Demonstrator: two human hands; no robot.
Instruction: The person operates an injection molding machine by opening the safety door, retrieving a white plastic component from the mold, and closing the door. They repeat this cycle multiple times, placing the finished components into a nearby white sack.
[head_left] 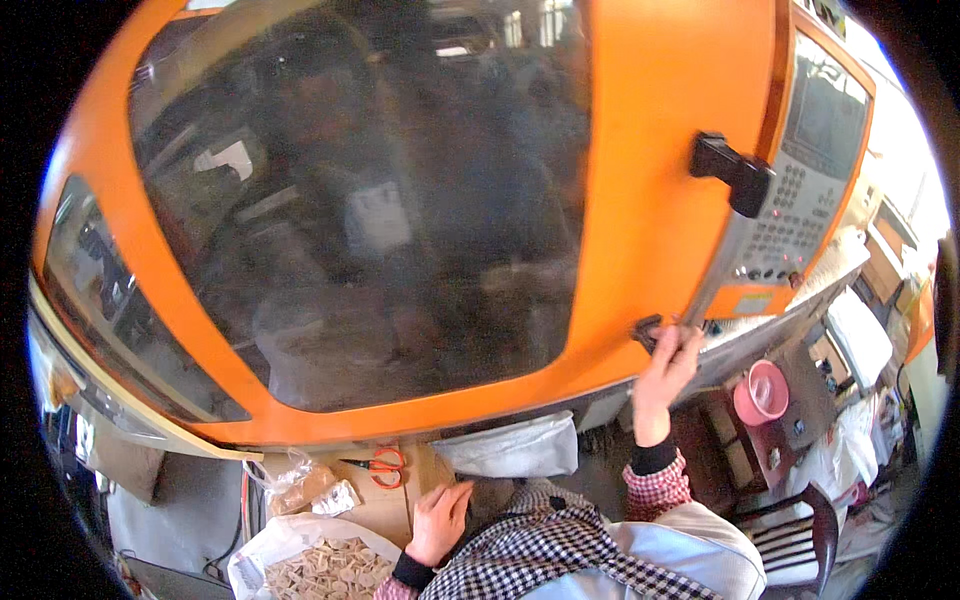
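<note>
An orange machine door (640, 180) with a large dark window (380, 230) stands before me. Its long grey metal handle (712, 272) runs slantwise between two black mounts. My right hand (668, 375) is closed round the handle's lower end, by the lower black mount (648, 330). Low in front of my body, my left hand (440, 522) is held with its fingers loosely stretched and nothing visible in it. It is beside a cardboard sheet (428, 480) and above a white sack (250, 560) of small tan pieces (335, 572).
Orange-handled scissors (386, 468) and a clear plastic bag (298, 484) of brownish contents lie on the cardboard. A control panel (800, 190) with buttons and a screen is right of the handle. Lower right are a pink bucket (761, 392) and a dark slatted chair (800, 540).
</note>
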